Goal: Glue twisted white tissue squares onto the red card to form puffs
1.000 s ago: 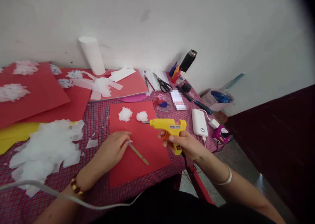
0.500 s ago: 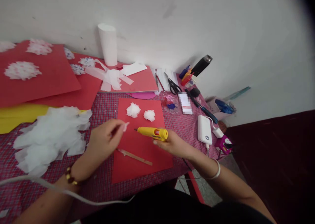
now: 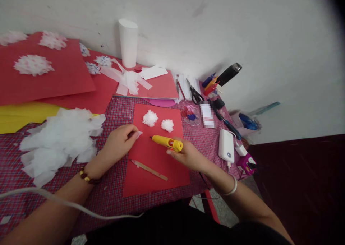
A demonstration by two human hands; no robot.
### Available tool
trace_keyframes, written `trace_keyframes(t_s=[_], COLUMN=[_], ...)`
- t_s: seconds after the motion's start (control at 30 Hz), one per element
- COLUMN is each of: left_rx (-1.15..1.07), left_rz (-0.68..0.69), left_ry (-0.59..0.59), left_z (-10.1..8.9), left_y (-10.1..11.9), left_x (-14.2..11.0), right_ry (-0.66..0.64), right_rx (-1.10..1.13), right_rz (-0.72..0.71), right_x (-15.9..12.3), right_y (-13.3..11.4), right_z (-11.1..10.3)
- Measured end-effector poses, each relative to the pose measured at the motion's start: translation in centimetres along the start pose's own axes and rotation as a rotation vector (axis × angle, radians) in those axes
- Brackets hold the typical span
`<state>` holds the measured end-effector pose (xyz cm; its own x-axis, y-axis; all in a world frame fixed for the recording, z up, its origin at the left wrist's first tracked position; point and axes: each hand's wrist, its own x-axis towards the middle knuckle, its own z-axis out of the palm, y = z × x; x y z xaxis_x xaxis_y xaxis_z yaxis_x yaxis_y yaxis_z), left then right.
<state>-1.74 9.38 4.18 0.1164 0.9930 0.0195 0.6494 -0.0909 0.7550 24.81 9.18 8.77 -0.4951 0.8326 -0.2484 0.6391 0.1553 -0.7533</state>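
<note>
My left hand (image 3: 120, 143) pinches a small piece of white tissue paper (image 3: 139, 134) over the left side of a red sheet (image 3: 151, 185). A yellow hot glue gun (image 3: 167, 142) is gripped in my right hand (image 3: 187, 155), its nozzle pointing left toward that tissue piece, with a gap between them. Two fluffy white paper puffs, a left one (image 3: 150, 118) and a right one (image 3: 167, 125), sit on the upper part of the sheet. Below my hands a thin wooden stick (image 3: 149, 170) lies slantwise on the same sheet.
A heap of white tissue pieces (image 3: 61, 141) lies left. Red sheets bearing puffs (image 3: 34, 65) are behind it. A paper roll (image 3: 128, 44) stands by the wall. Scissors (image 3: 195, 94), a phone (image 3: 207, 115) and a power bank (image 3: 226, 145) lie right. A white cable (image 3: 67, 204) crosses the foreground.
My left hand has lifted off the stick with the tissue piece pinched. The glue gun has moved down from the right puff and turned, its nozzle now facing my left hand. The view has shifted.
</note>
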Motion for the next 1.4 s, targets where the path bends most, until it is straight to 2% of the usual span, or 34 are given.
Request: trace_keyframes(t_s=[0.5, 0.7, 0.93, 1.4], left_rx=[0.018, -0.001, -0.007, 0.005], left_rz=[0.031, 0.031, 0.034, 0.022], left_ry=[-0.011, -0.012, -0.011, -0.025], left_z=[-0.1, -0.2, -0.2, -0.2], left_y=[0.0, 0.0, -0.1, -0.1], left_x=[0.2, 0.2, 0.2, 0.2], right_ry=[-0.022, 0.025, -0.003, 0.042], right_rx=[-0.023, -0.017, -0.046, -0.071], right_rz=[0.013, 0.03, -0.003, 0.006], right_x=[0.3, 0.5, -0.1, -0.6], right_y=[0.2, 1.0, 0.7, 1.0], right_z=[0.3, 0.3, 0.4, 0.3])
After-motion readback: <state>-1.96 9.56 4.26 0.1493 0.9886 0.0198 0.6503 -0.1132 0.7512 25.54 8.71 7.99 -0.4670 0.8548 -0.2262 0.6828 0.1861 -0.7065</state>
